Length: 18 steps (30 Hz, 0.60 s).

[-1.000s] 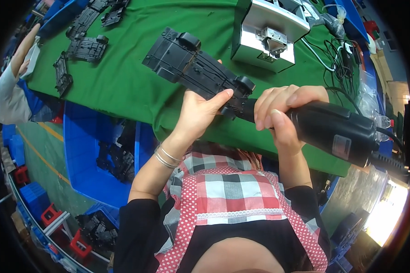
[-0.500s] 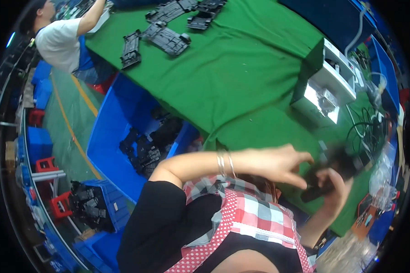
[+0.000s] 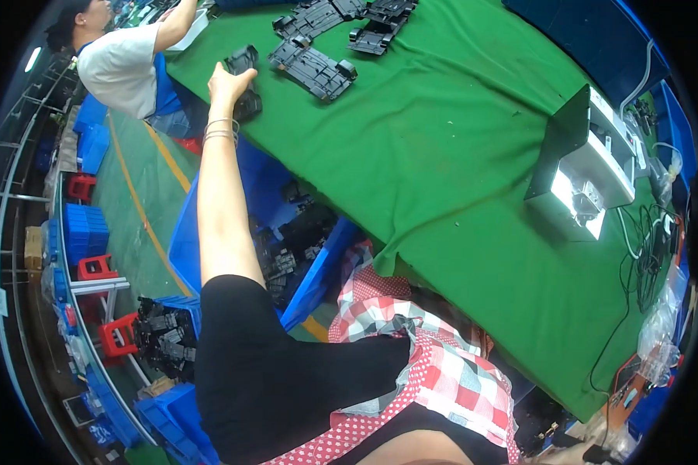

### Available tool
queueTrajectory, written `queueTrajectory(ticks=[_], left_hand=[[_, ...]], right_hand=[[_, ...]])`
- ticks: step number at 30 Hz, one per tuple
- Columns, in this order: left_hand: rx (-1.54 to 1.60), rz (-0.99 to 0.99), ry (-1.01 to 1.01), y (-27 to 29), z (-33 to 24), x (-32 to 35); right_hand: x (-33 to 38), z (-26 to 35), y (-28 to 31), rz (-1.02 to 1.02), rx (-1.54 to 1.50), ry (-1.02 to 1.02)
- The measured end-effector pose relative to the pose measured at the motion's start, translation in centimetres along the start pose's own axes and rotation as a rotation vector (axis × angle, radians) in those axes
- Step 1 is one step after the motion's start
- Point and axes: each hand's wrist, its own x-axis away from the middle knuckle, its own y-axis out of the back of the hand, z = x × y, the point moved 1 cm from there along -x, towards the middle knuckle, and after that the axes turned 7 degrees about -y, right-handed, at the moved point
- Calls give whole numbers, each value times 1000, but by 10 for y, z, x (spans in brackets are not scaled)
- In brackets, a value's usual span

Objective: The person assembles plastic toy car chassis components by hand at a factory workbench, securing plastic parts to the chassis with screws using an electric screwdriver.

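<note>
My left arm reaches out across the table's left edge. My left hand (image 3: 229,83) is closed on a black plastic chassis-like part (image 3: 247,106) at the far left corner, with the thumb stretched over its top. Beside it lies another black chassis part (image 3: 314,68), flat and full of ribs. Further black parts (image 3: 383,25) lie behind that one. At the lower right rim a bit of my right hand (image 3: 572,454) shows next to something dark. Its fingers cannot be made out.
A green cloth covers the table (image 3: 411,170). A white and black box-shaped device (image 3: 585,174) stands at the right, with cables beside it. Below the left edge is a blue bin (image 3: 310,271) of black parts. A co-worker (image 3: 124,74) sits at the far left.
My left hand has moved from the front right to the far left and taken hold of a part there. My right hand has dropped to the lower rim; its dark object is no longer clearly visible.
</note>
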Motion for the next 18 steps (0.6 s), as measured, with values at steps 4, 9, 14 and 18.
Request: queueTrajectory(ticks=[4,9,14,18], left_hand=[[31,-101,-59,42,-40,38],[118,-81,-217,65,-87,76],[287,-13,-267,74,-114,114],[368,49,-285,84,-154,157]], right_hand=[[-10,-4,-9,56,-80,67],[-27,-2,-12,116,-190,175],[10,35,-76,375,-254,401],[24,48,-151,618,-414,304]])
